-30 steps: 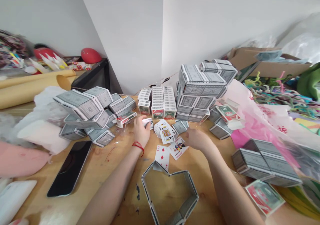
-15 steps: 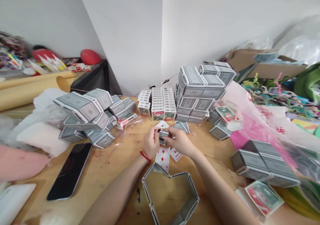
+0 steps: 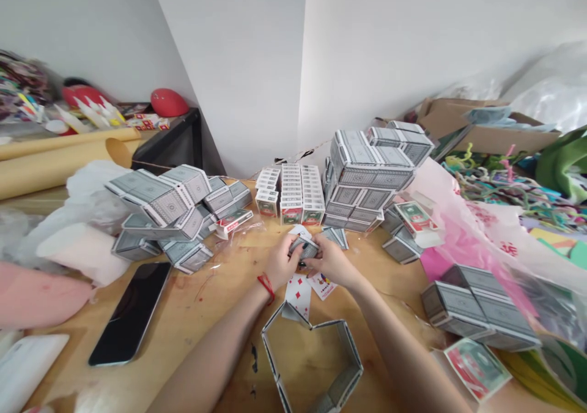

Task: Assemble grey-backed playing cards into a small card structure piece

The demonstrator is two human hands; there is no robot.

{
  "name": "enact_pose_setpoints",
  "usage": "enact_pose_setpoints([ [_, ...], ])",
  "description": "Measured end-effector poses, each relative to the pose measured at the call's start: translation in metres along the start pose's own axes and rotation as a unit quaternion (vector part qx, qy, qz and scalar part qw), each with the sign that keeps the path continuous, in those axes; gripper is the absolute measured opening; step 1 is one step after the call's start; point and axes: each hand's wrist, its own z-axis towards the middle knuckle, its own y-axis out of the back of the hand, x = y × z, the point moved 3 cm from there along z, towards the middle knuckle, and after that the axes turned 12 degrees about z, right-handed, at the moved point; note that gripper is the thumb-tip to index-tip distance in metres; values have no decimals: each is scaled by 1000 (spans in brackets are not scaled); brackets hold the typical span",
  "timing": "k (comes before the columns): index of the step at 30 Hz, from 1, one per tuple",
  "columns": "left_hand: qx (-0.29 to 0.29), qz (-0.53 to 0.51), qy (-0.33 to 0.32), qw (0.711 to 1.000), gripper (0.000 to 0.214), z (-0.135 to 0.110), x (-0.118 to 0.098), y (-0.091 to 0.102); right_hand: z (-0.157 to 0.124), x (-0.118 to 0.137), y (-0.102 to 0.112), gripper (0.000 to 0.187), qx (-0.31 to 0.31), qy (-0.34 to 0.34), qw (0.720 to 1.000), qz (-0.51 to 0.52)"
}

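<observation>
A wooden table (image 3: 202,318) spreads under everything, and the tallest thing on it is a stack of grey patterned blocks (image 3: 362,177) at the back, right of centre. A lower pile of similar blocks (image 3: 167,202) leans together on the left. Between them, just beside the tall stack, stand close rows of small card boxes (image 3: 292,193). Nearest the person lies a heart-like ring (image 3: 342,383) made of the same grey card, its bottom cut off by the picture's edge; a joined group of blocks (image 3: 479,312) rests well off to the right, and a dark-screened phone (image 3: 131,312) lies to the left. Both hands meet above the table's middle, beyond the ring: the left hand (image 3: 280,263) and the right hand (image 3: 334,261) grip one small grey patterned card piece (image 3: 306,248) from either side — fingers closed on it, the piece tilted. Just beyond it a white card (image 3: 299,230) shows, with a folded grey card (image 3: 337,237) near the right fingers. Below the hands lie a diamond card (image 3: 298,293), reaching the ring's notched edge, and a card with a coloured figure (image 3: 324,286). A thin red bracelet (image 3: 266,287) circles the left wrist.
</observation>
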Motion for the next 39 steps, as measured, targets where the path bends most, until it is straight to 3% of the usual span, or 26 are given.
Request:
enact_pose_setpoints([
  [5, 21, -6, 0, 1000, 16, 3, -3, 0, -1, 5, -6, 18, 19, -10, 999, -39],
  [9, 29, -14, 16, 999, 18, 6, -4, 2, -2, 8, -11, 11, -38, -1, 996, -83],
  [12, 12, -40, 28, 999, 23, 7, -4, 4, -4, 6, -14, 9, -66, -6, 997, -48],
  [17, 0, -105, 54, 993, 32, 6, -4, 3, -7, 4, -15, 19, -3, -28, 998, 64],
  [20, 21, -150, 75, 986, 35, 6, -1, 0, -10, 8, -11, 24, 46, -31, 998, 17],
  [24, 48, -197, 89, 975, 38, 8, 2, -4, -13, 14, -5, 25, 55, 7, 996, -68],
  [26, 43, -206, 93, 973, 38, 8, 3, -5, -13, 11, -4, 24, 51, 6, 998, -32],
  [30, 20, -197, 125, 972, 38, 5, 5, -3, -10, -1, -8, 25, 53, -54, 986, 147],
  [35, 11, -213, 133, 968, 34, 0, 4, -1, -6, -12, -13, 35, -35, -52, 972, 227],
  [39, 4, -199, 91, 976, 27, -1, 1, 2, -4, -11, -12, 42, -105, 2, 990, 90],
])
